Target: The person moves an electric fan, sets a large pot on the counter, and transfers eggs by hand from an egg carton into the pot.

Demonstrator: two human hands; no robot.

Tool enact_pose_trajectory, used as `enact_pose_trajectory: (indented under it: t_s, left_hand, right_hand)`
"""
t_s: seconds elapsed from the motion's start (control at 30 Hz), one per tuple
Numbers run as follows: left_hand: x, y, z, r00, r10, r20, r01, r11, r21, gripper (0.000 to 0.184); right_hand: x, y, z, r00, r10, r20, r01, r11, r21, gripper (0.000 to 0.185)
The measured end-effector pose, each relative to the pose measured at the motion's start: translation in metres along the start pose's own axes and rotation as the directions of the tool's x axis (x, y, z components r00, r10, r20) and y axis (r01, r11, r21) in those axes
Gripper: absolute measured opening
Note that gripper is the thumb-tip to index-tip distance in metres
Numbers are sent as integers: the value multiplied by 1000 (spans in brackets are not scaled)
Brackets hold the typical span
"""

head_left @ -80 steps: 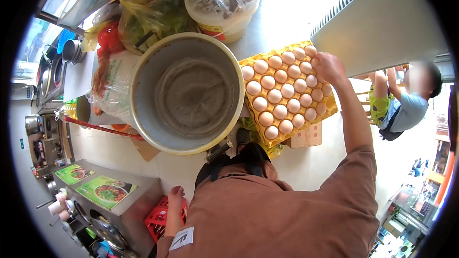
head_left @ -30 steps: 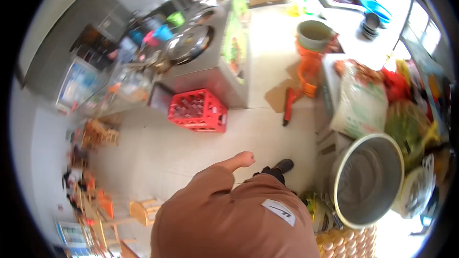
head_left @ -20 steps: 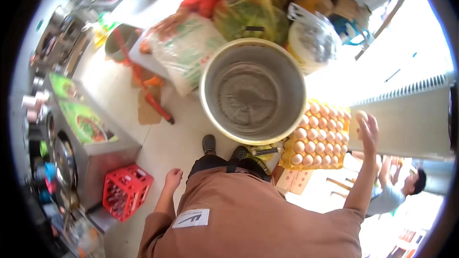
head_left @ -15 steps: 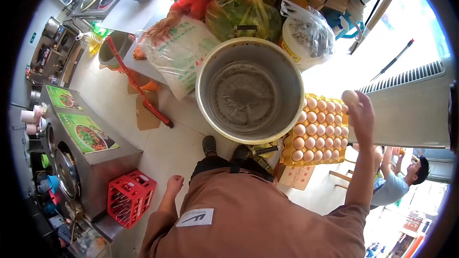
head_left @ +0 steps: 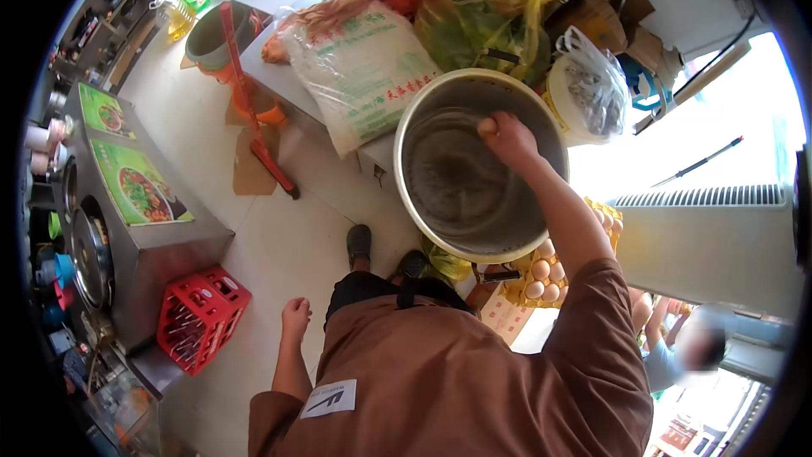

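Eggs (head_left: pixel 540 270) remain in the tray (head_left: pixel 513 292) right of centre, none showing in the mid-frame pot (head_left: pixel 414 190), over which my right grip (head_left: pixel 509 144) curls, contents unclear, my left grip (head_left: pixel 295 319) curled, seemingly empty.

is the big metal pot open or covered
Open: no lid lies on the big metal pot, and its inner wall and bottom show.

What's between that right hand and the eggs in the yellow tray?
The side of the big pot. In the head view, the right hand shows over the pot's opening, the eggs sit outside, and the right forearm crosses the rim.
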State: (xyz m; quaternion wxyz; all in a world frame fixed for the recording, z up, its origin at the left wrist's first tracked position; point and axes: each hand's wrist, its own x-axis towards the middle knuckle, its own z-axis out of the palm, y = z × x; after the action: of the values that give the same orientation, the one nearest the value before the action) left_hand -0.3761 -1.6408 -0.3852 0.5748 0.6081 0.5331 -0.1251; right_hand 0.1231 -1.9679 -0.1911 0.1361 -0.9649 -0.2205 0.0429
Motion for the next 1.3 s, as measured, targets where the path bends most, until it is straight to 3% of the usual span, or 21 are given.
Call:
enact_pose_trajectory:
  t_s: [0.17,0.27,0.4,0.57,0.67,0.77,0.9,1.13,1.3]
  left_hand:
    - [-29,-84,-24,964,-261,-51,260,965,-35,21]
    - [-46,-101,-39,923,-384,-30,382,922,-62,18]
    - [-52,-82,-41,910,-401,-102,393,915,-90,16]
    - [-21,-39,-30,976,-204,-71,195,975,-109,22]
    - [-11,3,-21,996,-87,-36,83,991,-104,27]
    - [-13,37,-12,998,-48,-29,46,996,-73,25]
    - [-3,25,-15,998,-57,-5,57,998,-29,26]
    - [-4,-32,-37,967,-253,-26,253,968,-7,25]
    - [-8,-32,-38,951,-308,-37,307,951,-26,23]
  right_hand:
    - [24,21,46,991,46,123,-28,989,-142,33]
    - [26,27,64,1000,13,20,-11,998,-67,32]
    - [28,29,77,999,44,0,-44,999,-12,35]
    - [24,32,83,996,60,-70,-56,996,67,38]
    - [20,31,73,998,52,-35,-50,996,81,42]
    - [16,26,68,987,159,26,-161,984,75,40]
    - [14,32,73,990,138,24,-139,988,61,45]
    - [11,51,83,999,3,-33,-4,999,-37,50]
    - [8,38,67,990,135,39,-132,989,-62,48]
